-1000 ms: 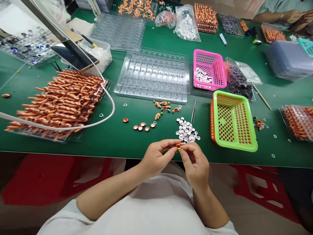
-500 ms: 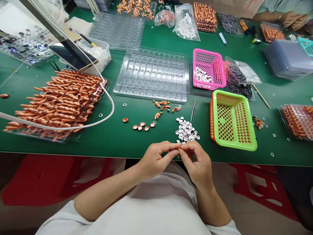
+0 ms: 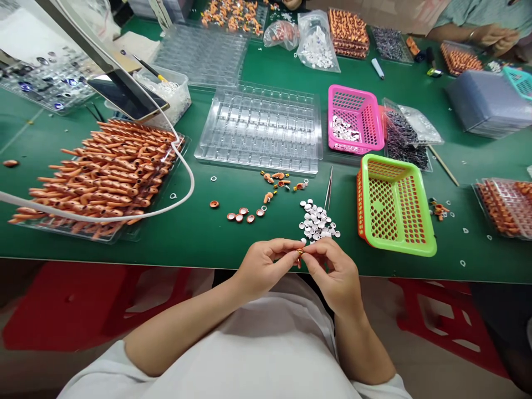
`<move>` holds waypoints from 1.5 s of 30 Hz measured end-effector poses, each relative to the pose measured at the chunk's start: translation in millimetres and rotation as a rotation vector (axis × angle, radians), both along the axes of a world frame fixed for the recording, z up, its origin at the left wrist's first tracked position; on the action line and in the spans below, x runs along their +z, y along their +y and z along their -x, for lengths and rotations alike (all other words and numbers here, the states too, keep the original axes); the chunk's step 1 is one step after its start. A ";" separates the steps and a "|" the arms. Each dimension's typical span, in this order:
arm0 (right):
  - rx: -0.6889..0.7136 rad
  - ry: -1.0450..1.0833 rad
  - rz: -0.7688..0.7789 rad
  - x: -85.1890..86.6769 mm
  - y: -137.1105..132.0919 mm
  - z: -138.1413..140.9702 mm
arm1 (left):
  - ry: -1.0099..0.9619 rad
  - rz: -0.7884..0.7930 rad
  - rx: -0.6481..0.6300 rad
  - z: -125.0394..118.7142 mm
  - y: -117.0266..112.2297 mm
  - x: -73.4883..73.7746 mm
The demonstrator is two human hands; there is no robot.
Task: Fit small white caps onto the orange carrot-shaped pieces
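Pinching a small orange part [image 3: 299, 253] between the fingertips of both hands, you worked at the near edge of the green table [image 3: 216, 233], just above your lap. Your left hand [image 3: 261, 266] closed thumb and forefinger on the piece from one side, and your right hand [image 3: 332, 274] met it from the other, its fingers curled and its thumb tip pressed against the same part; neither hand lay flat or spread. The part was too small to make out in detail.

Just beyond your fingers lay a heap of small white discs [image 3: 316, 220] loose on the cloth, with thin tweezers [image 3: 328, 188] lying farther back beside them. A few orange pieces [image 3: 279, 180] and a short row of round orange caps [image 3: 243, 214] were scattered to the left of the discs. A green basket [image 3: 394, 205] sat to your right, a pink basket [image 3: 355, 117] holding white bits behind it. A clear compartment tray [image 3: 260, 127] rested at the centre of the table. On your left, a tray heaped with long orange parts [image 3: 103, 177] was crossed by a white cable [image 3: 183, 166], and a phone [image 3: 127, 94] leaned on a stand behind it. Another person's hands [image 3: 494, 36] showed at the far right corner.
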State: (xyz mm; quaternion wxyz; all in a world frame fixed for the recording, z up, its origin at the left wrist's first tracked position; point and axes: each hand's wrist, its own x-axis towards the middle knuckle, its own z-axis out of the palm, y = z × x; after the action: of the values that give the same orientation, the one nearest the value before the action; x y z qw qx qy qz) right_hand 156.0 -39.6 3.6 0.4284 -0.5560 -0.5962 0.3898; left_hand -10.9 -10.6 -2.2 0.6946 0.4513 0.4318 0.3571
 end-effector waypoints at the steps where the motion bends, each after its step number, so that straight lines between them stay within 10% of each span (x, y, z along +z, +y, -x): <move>1: -0.010 -0.001 -0.005 0.2 -0.2 2.0 | 0.018 -0.015 0.010 -0.6 -0.5 0.0; 17: -0.048 0.184 0.201 -7.4 1.6 10.9 | 0.185 -0.168 0.076 -4.3 -8.5 -5.3; 45: -0.074 -0.012 0.025 -14.1 -5.4 15.0 | 0.301 -0.371 0.098 -8.7 -8.3 -5.6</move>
State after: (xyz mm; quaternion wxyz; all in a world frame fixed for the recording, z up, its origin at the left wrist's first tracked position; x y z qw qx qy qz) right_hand 140.9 -45.0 -10.4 0.4317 -0.5855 -0.5729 0.3777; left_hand -2.2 -18.8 -7.7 0.5093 0.5979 0.4788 0.3923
